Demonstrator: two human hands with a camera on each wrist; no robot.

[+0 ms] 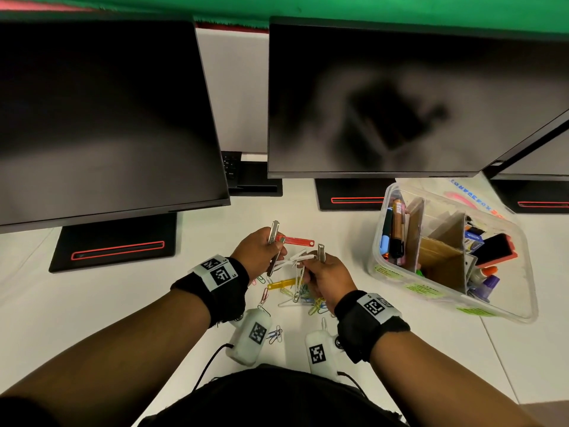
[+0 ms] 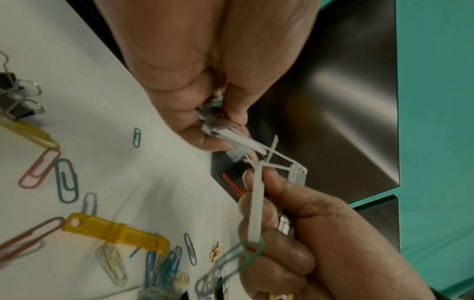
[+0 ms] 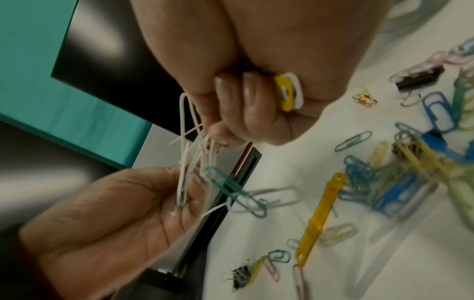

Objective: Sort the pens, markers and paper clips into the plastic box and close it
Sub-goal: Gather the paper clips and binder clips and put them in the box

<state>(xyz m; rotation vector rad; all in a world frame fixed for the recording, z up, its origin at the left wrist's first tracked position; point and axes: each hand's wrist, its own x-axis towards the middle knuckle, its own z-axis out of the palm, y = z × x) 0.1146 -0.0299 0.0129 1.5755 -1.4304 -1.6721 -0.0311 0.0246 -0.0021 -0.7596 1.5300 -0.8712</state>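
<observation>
Above the desk, my left hand (image 1: 274, 251) (image 2: 220, 125) and right hand (image 1: 311, 266) (image 3: 220, 132) each pinch one end of a white fastener tangle (image 1: 295, 258) (image 2: 256, 150) (image 3: 189, 154). A metal strip (image 1: 273, 231) sticks up from each fist. A green paper clip (image 2: 243, 255) (image 3: 231, 188) dangles from the tangle. My right palm also holds a yellow and white piece (image 3: 288, 93). Loose paper clips (image 1: 304, 298) (image 3: 384, 178) lie under the hands. The open plastic box (image 1: 381, 260) stands right, pens (image 1: 394, 235) in its left compartment.
A red fastener bar (image 1: 297, 241) and a yellow one (image 1: 280, 285) (image 2: 115, 233) (image 3: 318, 215) lie on the white desk. Black binder clips (image 2: 12, 99) (image 3: 420, 79) sit among the clips. Monitors (image 1: 107, 118) on black stands (image 1: 114, 245) line the back. Cardboard dividers (image 1: 443, 257) split the box.
</observation>
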